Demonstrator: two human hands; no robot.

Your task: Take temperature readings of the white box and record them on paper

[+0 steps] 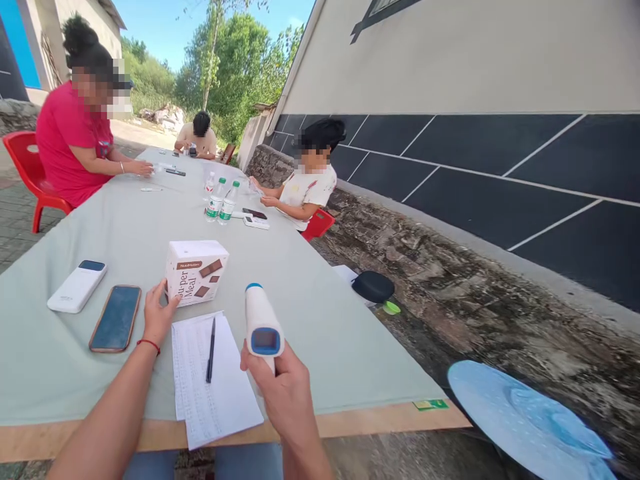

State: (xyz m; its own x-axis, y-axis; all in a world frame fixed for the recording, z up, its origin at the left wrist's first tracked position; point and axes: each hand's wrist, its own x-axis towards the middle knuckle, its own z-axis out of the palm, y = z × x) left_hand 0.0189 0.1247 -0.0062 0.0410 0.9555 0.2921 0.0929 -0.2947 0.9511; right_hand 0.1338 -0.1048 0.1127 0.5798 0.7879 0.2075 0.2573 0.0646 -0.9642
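My right hand (pixel 284 387) is wrapped round the handle of a white and blue infrared thermometer (pixel 261 313), its small screen facing me and its nose pointing away over the table. At the lower left edge of a white meal box (pixel 197 270) with brown chocolate pictures, my left hand (pixel 159 312) grips with the thumb in front and the fingers at the side. The box stands upright on the table. Between my arms lie white sheets of paper (pixel 220 413) with rows of writing, and a black pen (pixel 211 350) rests on them.
A phone (pixel 115 319) and a white power bank (pixel 77 287) lie left of my hand on the cloth-covered table (pixel 350 360). Water bottles (pixel 227 202) stand farther off. Several people sit round the table. A blue hat (pixel 525 413) is beyond the right edge.
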